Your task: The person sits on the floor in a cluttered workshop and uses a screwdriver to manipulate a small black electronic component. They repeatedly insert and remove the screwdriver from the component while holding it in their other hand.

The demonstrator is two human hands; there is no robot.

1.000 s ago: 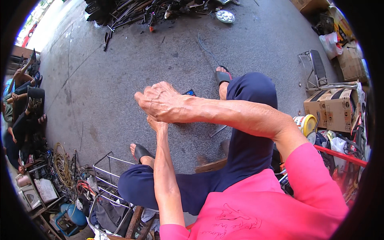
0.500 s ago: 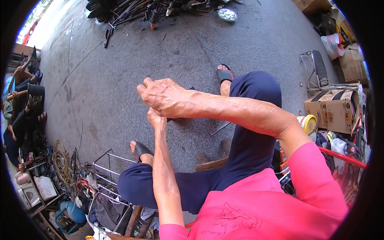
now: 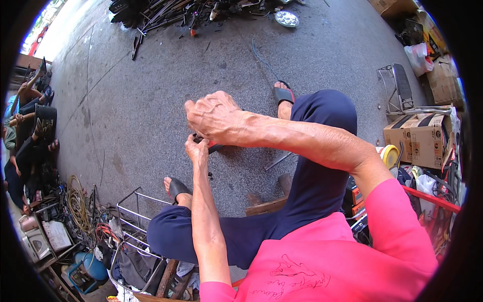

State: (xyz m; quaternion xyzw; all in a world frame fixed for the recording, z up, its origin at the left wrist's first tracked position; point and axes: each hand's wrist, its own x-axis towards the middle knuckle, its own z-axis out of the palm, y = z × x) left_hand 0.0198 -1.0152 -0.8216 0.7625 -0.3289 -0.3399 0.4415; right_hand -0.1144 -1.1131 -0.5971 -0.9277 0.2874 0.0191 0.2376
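Note:
Over the floor between my knees, my left hand [image 3: 197, 148] is closed, pinching a small dark piece [image 3: 197, 137] between thumb and fingers. My right hand [image 3: 215, 117] is a fist just above and beyond it, its back toward me, hiding whatever its fingers grip. A dark thing with a red part [image 3: 215, 148] shows beneath my right wrist, beside the left fingertips. Its kind is mostly hidden by my right hand and forearm. Below it, small dark bits [image 3: 210, 175] show against the grey floor.
A heap of dark rods and scrap [image 3: 171, 15] and a round silvery lamp-like part [image 3: 287, 19] lie ahead. A wire rack [image 3: 135, 216] and coiled cable [image 3: 78, 204] are at left, near seated people. Cartons [image 3: 415, 138] and a folding chair [image 3: 401, 88] stand right.
My right hand has shifted to the right and slightly away from my left hand. The dark piece at the left fingertips and the red part now show. My left hand has barely moved.

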